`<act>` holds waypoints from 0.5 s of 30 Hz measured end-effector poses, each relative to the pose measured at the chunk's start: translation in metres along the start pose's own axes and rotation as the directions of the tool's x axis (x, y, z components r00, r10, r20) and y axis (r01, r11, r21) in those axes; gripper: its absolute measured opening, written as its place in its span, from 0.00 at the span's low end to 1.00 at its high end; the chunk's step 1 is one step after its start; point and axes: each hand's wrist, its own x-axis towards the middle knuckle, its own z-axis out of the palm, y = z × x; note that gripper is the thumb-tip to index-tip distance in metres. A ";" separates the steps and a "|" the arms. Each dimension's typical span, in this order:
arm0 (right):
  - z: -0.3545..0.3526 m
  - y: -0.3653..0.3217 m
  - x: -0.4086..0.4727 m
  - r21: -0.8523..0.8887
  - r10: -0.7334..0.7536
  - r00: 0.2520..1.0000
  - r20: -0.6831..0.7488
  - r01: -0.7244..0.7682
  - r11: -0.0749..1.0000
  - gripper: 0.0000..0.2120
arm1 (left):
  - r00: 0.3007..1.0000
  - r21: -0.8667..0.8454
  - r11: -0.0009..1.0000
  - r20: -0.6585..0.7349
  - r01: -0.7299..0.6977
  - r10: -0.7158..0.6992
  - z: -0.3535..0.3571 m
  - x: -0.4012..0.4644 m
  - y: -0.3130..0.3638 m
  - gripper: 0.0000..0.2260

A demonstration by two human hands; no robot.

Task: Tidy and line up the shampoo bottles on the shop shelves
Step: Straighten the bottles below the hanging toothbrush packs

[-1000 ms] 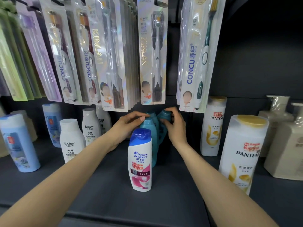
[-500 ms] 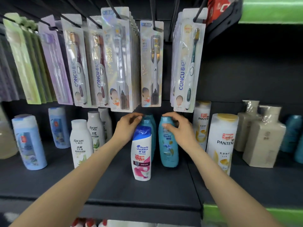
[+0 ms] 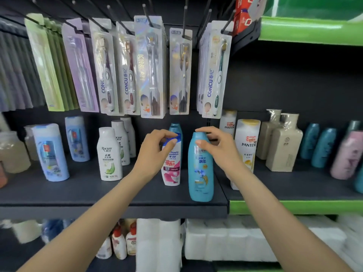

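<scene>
**Clearly a front-row line-up: two bottles held at the cap**

Both bottles are gripped high, at the cap, which suggests small sliding and turning corrections rather than lifts. The teal Rejoice bottle (image 3: 200, 169) is held by the right hand (image 3: 218, 149), thumb on the near face and fingers curled over the cap; it stands upright near the front edge of the dark shelf (image 3: 82, 193). Just beside that grip, toward the other hand, the Head & Shoulders bottle (image 3: 171, 165) is pinched round its blue cap by the left hand (image 3: 155, 152), also upright, set slightly deeper. Directly behind the left-hand grip another teal bottle (image 3: 176, 127) is seen, so a column is probably being formed. Outward of the right-hand grip the Pantene bottles (image 3: 246, 146) are ranked; outward of the left, the white Rpclen bottles (image 3: 109, 154). Toothbrush packs (image 3: 151, 67) hang overhead, which probably explains the low, forward reach.
</scene>
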 end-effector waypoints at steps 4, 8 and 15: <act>0.009 -0.010 -0.022 0.194 0.084 0.996 -0.010 -0.080 0.978 0.11 | 0.995 -0.018 0.999 0.090 -0.038 0.039 -0.006 -0.020 0.016 0.08; 0.016 -0.019 -0.039 0.390 0.142 0.989 -0.029 -0.120 0.913 0.12 | 0.934 -0.208 0.966 0.350 0.152 -0.072 -0.017 -0.040 0.023 0.12; 0.022 -0.020 -0.062 0.543 0.212 0.977 -0.017 -0.169 0.823 0.11 | 0.893 -0.197 0.964 0.444 0.177 -0.074 -0.034 -0.070 0.018 0.20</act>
